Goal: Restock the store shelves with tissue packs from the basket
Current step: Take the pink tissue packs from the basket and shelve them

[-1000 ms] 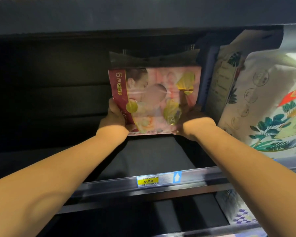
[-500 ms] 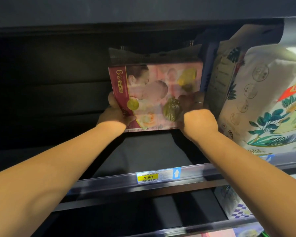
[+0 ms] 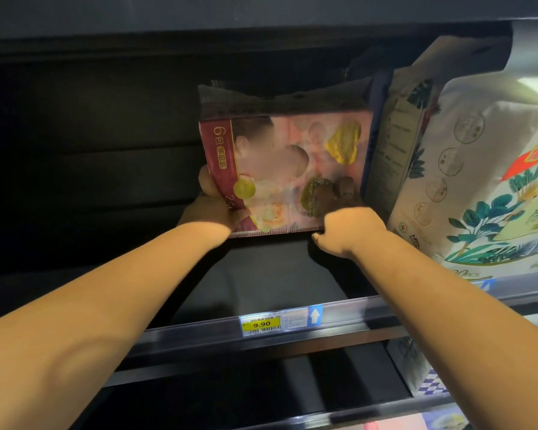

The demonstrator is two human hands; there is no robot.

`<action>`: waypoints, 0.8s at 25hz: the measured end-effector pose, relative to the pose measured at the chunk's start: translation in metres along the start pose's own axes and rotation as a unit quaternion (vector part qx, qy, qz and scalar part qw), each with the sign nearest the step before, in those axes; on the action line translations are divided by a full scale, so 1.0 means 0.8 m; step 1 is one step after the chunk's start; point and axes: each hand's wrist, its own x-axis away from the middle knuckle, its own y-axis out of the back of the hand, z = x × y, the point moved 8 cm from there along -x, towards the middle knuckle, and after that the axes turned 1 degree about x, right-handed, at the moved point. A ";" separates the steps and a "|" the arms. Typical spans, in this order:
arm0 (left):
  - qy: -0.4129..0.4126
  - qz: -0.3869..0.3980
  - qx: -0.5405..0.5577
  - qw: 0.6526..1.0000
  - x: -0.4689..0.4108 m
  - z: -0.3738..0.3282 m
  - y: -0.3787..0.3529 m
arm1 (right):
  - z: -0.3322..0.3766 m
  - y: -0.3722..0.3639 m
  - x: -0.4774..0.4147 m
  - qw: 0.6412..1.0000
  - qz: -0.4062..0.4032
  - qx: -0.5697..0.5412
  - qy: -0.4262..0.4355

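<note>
Tissue pack (image 3: 286,169), pink, stands upright deep in the dark shelf (image 3: 261,274), its right edge against the blue-and-white packs (image 3: 395,144). Since half a second ago it has shifted only slightly rightward. Left hand (image 3: 212,209) grips the lower left corner. Right hand (image 3: 345,225) has dropped lower and grips the pack, fingers curled onto its front face, thumb beneath the bottom edge.

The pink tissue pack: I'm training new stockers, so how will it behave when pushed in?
The pink tissue pack is probably soft: its film top looks crumpled. Likely light, since the left hand and right hand hold it by its lower corners. Glossy wrap may slip.
</note>
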 end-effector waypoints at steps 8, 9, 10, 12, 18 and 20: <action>-0.061 0.044 -0.030 0.997 0.055 0.012 0.042 | 0.003 0.006 0.050 0.981 -0.036 -0.186 -0.044; -0.067 0.047 -0.042 0.996 0.064 0.016 0.049 | 0.002 0.011 0.062 0.977 -0.054 -0.199 -0.051; -0.075 0.048 -0.055 0.994 0.072 0.019 0.056 | 0.004 0.016 0.074 0.975 -0.069 -0.204 -0.057; -0.106 0.037 -0.093 0.989 0.088 0.014 0.070 | 0.011 0.020 0.100 0.973 -0.089 -0.199 -0.069; -0.313 0.026 -0.085 0.946 0.187 -0.032 0.090 | 0.036 0.042 0.207 0.964 -0.166 -0.115 -0.172; -0.394 0.001 -0.068 0.917 0.236 -0.039 0.087 | 0.052 0.040 0.270 0.946 -0.223 -0.105 -0.210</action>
